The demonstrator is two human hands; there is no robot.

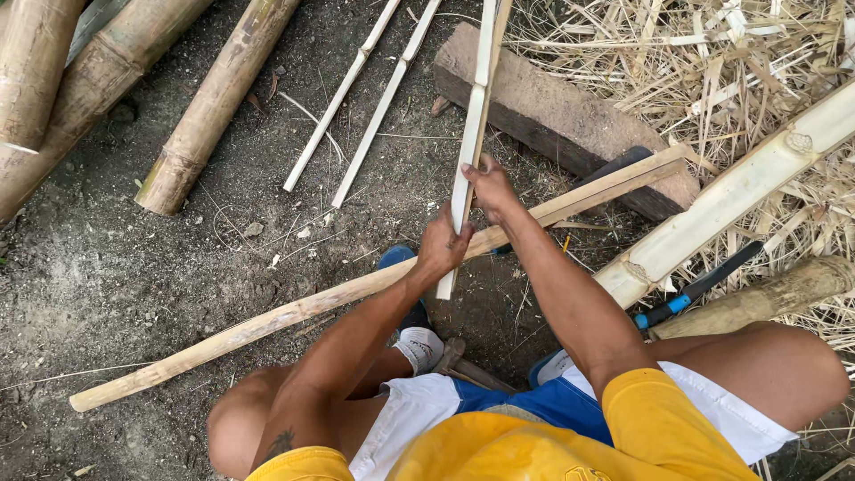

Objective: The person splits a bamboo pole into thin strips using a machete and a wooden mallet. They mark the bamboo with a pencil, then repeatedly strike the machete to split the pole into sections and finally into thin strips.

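- Lying across dirt, long bamboo pole [267, 322] runs 8 to 2 o'clock, under both hands.
- Pale bamboo strip [472, 125] points 12 o'clock, gripped.
- Left hand [443, 245] closed around strip.
- Right hand [489, 185] grips strip just above.

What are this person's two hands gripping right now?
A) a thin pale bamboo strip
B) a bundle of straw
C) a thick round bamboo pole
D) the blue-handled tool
A: the left hand and the right hand both close around the thin pale bamboo strip; the blue-handled tool lies untouched on the ground.
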